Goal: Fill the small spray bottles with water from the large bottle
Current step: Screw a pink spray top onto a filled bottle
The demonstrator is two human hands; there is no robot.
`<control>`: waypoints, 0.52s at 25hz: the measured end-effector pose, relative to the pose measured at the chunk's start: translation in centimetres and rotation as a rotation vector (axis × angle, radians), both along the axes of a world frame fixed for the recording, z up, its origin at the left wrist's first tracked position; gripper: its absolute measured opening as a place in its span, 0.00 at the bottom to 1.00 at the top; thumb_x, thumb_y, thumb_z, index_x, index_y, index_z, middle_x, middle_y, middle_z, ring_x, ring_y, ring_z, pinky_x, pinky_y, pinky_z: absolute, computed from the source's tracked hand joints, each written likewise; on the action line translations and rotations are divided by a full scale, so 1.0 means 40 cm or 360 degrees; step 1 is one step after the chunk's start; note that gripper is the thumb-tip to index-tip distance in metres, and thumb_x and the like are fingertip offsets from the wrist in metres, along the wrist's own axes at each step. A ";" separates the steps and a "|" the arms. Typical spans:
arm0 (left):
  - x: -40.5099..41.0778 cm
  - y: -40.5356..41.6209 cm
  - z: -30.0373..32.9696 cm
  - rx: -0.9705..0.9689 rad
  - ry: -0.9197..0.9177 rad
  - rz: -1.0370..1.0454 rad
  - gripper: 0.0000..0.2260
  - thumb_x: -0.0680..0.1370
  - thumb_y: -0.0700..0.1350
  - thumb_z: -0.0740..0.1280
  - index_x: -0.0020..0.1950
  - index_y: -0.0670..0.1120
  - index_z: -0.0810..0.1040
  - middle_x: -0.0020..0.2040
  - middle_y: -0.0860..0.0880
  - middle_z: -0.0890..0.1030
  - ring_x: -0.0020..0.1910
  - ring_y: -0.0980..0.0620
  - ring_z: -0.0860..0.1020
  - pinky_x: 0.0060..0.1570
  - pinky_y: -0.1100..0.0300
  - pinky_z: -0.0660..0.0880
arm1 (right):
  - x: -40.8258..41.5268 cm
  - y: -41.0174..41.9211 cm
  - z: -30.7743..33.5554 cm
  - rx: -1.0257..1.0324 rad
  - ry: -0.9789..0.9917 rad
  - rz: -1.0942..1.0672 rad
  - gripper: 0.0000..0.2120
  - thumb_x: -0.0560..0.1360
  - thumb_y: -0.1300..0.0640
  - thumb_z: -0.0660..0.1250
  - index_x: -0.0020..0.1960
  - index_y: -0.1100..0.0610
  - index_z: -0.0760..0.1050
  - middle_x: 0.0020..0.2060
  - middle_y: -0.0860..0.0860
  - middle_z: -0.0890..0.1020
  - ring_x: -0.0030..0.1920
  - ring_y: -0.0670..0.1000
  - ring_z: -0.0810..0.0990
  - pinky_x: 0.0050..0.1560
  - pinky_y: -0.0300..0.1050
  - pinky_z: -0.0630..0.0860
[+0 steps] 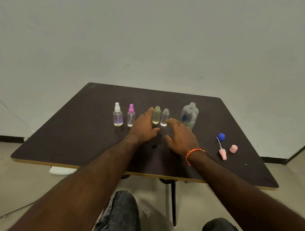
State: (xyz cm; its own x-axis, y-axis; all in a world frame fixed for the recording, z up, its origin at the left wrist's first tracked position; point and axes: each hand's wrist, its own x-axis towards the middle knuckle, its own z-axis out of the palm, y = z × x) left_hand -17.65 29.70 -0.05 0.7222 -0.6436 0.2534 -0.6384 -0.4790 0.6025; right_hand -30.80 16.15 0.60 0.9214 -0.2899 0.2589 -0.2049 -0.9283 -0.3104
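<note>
Both my hands out over the dark tabletop (76,132), neither grip closed on anything; left hand (144,126) fingers straight, fingertip beside the yellowish open bottle (156,115), can't tell if touching; right hand (181,134) spread and relaxed, just in front of the clear open bottle (165,117) and near the large bottle (189,116). Row along the tabletop, left to right: spray bottle with white top (117,115); spray bottle with purple top (131,115); the two uncapped small bottles; then the large bottle, upright, cap off. Off to the right, well apart from the row: blue cap (221,136), pink sprayer head with tube (222,153) lying flat, pink cap (233,148). Orange bracelet (192,152) on my right wrist.
</note>
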 end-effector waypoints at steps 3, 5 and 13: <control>0.055 -0.048 -0.001 0.0008 0.0224 0.0130 0.45 0.75 0.43 0.76 0.85 0.41 0.53 0.80 0.40 0.68 0.77 0.40 0.70 0.73 0.50 0.69 | 0.026 0.003 -0.006 0.0025 -0.0032 0.0002 0.26 0.76 0.54 0.68 0.73 0.52 0.67 0.71 0.52 0.72 0.68 0.54 0.74 0.67 0.51 0.72; 0.093 -0.072 -0.011 -0.0008 0.0310 0.0171 0.43 0.76 0.42 0.75 0.85 0.42 0.53 0.78 0.40 0.70 0.76 0.41 0.71 0.72 0.51 0.71 | 0.051 0.005 -0.012 0.0035 -0.0081 -0.0006 0.24 0.76 0.54 0.68 0.71 0.53 0.69 0.69 0.52 0.74 0.66 0.54 0.75 0.65 0.51 0.74; 0.167 -0.126 -0.059 -0.0113 0.0399 0.0131 0.26 0.77 0.41 0.74 0.74 0.46 0.74 0.66 0.47 0.81 0.65 0.45 0.80 0.68 0.48 0.76 | 0.097 0.001 -0.038 0.0027 -0.0057 -0.0108 0.19 0.77 0.52 0.66 0.67 0.51 0.72 0.65 0.49 0.77 0.60 0.52 0.78 0.55 0.52 0.79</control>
State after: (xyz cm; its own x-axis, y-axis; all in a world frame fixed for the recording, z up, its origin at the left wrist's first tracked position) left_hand -10.98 24.65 -2.42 0.8172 -0.5671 0.1025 -0.4257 -0.4740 0.7708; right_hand -26.94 16.19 -0.91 0.8896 -0.3562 0.2859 -0.2558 -0.9071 -0.3342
